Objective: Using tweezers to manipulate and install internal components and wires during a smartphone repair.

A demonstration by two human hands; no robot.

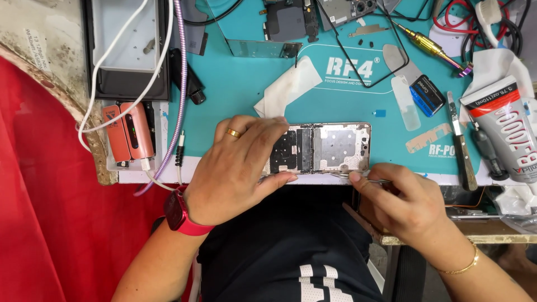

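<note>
An opened phone frame [330, 146] with silver shields and dark parts lies flat at the near edge of a teal work mat [235, 84]. My left hand [240, 168], with a gold ring and a red wristwatch, clamps the frame's left end between thumb and fingers. My right hand [400, 198], wearing a gold bracelet, pinches thin metal tweezers [361, 178] whose tips touch the frame's lower right edge.
On the mat lie a white cloth piece [288, 85], a grey glue tube [506, 126], a dark-handled blade tool [461, 142], a gold screwdriver [430, 47], a blue-black small box [427, 95] and phone parts [291, 22]. Left are a salmon power bank [128, 131], white and braided cables [179, 84], and red cloth [39, 212].
</note>
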